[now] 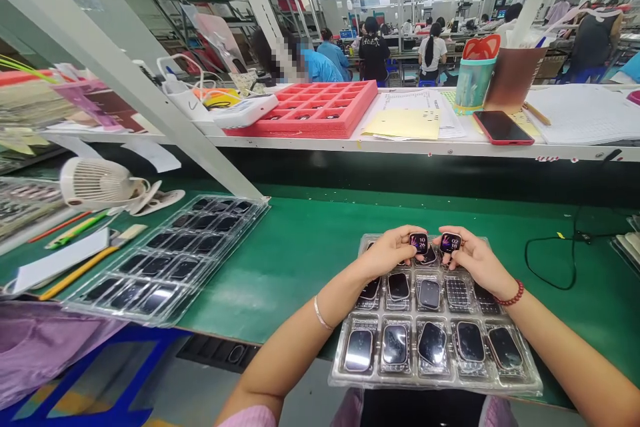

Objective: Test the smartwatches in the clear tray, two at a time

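My left hand (393,250) pinches a small smartwatch body (419,241) with a lit screen. Close beside it, my right hand (475,259) grips a second lit smartwatch body (450,242). Both hands hover over the far row of a clear plastic tray (531,380) lying on the green mat at the table's front edge. Several dark-screened watch bodies (432,341) sit in the tray's pockets, and one pocket (459,292) shows only its ribbed bottom.
A second clear tray (173,257) of dark watch bodies lies at left, with a small white fan (97,181), pencils and paper beyond it. On the raised shelf stand a red foam tray (320,110), papers, a red phone (503,127) and cups. A black cable (550,260) loops at right. Other people work in the background.
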{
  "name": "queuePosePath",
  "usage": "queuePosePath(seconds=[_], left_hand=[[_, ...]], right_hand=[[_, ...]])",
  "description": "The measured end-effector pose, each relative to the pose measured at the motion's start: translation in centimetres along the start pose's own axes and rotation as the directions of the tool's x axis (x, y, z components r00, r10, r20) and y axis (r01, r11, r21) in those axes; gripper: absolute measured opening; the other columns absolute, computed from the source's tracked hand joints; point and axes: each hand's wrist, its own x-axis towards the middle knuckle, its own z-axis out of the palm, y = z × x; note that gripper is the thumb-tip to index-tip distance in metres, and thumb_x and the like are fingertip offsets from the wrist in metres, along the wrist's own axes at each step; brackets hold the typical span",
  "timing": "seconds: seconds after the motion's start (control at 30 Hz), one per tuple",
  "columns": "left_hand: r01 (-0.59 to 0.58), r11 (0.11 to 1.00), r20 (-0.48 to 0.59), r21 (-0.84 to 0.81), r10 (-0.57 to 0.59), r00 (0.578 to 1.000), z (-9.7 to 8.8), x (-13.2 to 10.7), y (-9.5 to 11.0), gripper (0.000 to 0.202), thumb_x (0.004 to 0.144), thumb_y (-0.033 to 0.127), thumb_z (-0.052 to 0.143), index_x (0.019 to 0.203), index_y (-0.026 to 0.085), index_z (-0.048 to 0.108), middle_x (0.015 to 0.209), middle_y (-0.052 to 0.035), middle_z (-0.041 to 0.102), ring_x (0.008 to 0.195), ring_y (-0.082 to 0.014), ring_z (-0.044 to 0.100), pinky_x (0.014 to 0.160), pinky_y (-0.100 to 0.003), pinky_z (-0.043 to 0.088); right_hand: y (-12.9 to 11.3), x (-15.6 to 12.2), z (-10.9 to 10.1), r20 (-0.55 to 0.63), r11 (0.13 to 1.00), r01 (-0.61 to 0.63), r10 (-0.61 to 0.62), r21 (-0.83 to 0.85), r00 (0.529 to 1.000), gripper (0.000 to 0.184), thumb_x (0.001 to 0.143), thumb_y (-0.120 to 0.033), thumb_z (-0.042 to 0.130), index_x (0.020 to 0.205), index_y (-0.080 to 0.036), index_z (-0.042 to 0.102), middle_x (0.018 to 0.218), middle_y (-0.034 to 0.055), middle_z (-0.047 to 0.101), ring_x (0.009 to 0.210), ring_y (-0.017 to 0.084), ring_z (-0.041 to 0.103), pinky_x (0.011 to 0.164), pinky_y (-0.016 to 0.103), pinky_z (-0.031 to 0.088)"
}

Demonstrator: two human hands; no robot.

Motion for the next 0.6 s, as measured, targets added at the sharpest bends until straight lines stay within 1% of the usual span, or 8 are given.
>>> queuePosePath(seconds=[0.07,0.13,0.23,0.3,0.37,0.47,0.53,0.6], left_hand=[[-0.013,1.000,-0.007,0.014,0.013,1.000,-0.04,-0.28,-0.01,0.037,0.080,0.022,0.059,0.116,0.013,0.056,0.085,-0.0061,0.067,0.076,-0.0157,0.066,0.058,-0.022,0.045],[-0.022,0.999,-0.021,0.028,0.023,1.000,-0.04,-0.44,0.02,0.036,0.082,0.032,0.059,0.112,0.013,0.058,0.087,-0.0070,0.067,0.074,-0.0153,0.066,0.057,-0.022,0.044],[-0.010,0.999,-0.049,0.043,0.012,0.999,-0.03,-0.53,0.00,0.033,0.085,0.040,0.055,0.101,0.012,0.061,0.086,-0.0075,0.068,0.063,-0.0115,0.063,0.051,-0.020,0.039],[-0.009,0.999,-0.058,0.039,0.011,0.998,-0.02,-0.55,-0.09,0.028,0.084,0.036,0.056,0.099,0.012,0.060,0.085,-0.0068,0.068,0.060,-0.0101,0.061,0.050,-0.020,0.036],[-0.024,0.999,-0.054,0.022,0.026,0.998,-0.01,-0.56,-0.22,0.027,0.080,0.025,0.059,0.105,0.013,0.058,0.090,-0.0065,0.067,0.066,-0.0106,0.062,0.054,-0.020,0.040],[-0.061,0.998,-0.056,0.021,0.062,0.996,0.00,-0.55,-0.39,0.039,0.072,0.010,0.061,0.111,0.015,0.055,0.099,-0.0073,0.066,0.081,-0.0129,0.063,0.073,-0.026,0.048],[-0.074,0.995,-0.067,0.060,0.078,0.995,0.01,-0.56,-0.42,0.042,0.070,0.007,0.061,0.111,0.015,0.055,0.101,-0.0076,0.066,0.089,-0.0148,0.063,0.083,-0.030,0.048],[-0.075,0.992,-0.075,0.097,0.083,0.994,0.01,-0.61,-0.38,0.043,0.069,0.008,0.063,0.110,0.015,0.055,0.100,-0.0075,0.066,0.091,-0.0162,0.062,0.086,-0.033,0.047]], right_hand=[[-0.28,-0.12,-0.01,0.012,1.000,-0.006,0.006,-0.009,1.000,0.035,0.082,-0.025,0.056,0.117,-0.021,0.053,0.111,0.0101,0.066,0.070,0.015,0.063,0.060,0.031,0.054],[-0.50,-0.21,-0.08,0.022,1.000,-0.014,0.014,0.003,1.000,0.029,0.086,-0.033,0.054,0.112,-0.020,0.056,0.105,0.0095,0.069,0.067,0.015,0.063,0.059,0.031,0.054],[-0.48,-0.23,-0.16,0.013,0.999,-0.036,0.035,0.030,0.999,0.028,0.089,-0.042,0.050,0.103,-0.019,0.059,0.092,0.0078,0.071,0.057,0.013,0.059,0.056,0.030,0.052],[-0.26,-0.19,-0.09,-0.001,0.999,-0.045,0.045,0.006,0.999,0.026,0.089,-0.040,0.052,0.102,-0.019,0.058,0.089,0.0063,0.070,0.054,0.011,0.056,0.054,0.029,0.051],[0.00,-0.16,0.08,-0.008,0.998,-0.044,0.043,-0.037,0.999,0.025,0.085,-0.030,0.056,0.108,-0.020,0.054,0.093,0.0055,0.068,0.057,0.011,0.056,0.056,0.028,0.051],[0.20,-0.18,0.32,0.005,0.997,-0.022,0.023,-0.072,1.000,0.040,0.077,-0.016,0.055,0.116,-0.022,0.049,0.102,0.0061,0.066,0.065,0.012,0.058,0.062,0.029,0.052],[0.19,-0.22,0.37,0.016,0.997,-0.011,0.013,-0.082,1.000,0.043,0.074,-0.013,0.052,0.117,-0.022,0.048,0.106,0.0071,0.065,0.068,0.013,0.060,0.064,0.030,0.052],[0.12,-0.28,0.32,0.023,0.996,-0.015,0.017,-0.091,1.000,0.044,0.074,-0.012,0.050,0.117,-0.022,0.048,0.111,0.0082,0.064,0.069,0.013,0.061,0.064,0.031,0.053]])
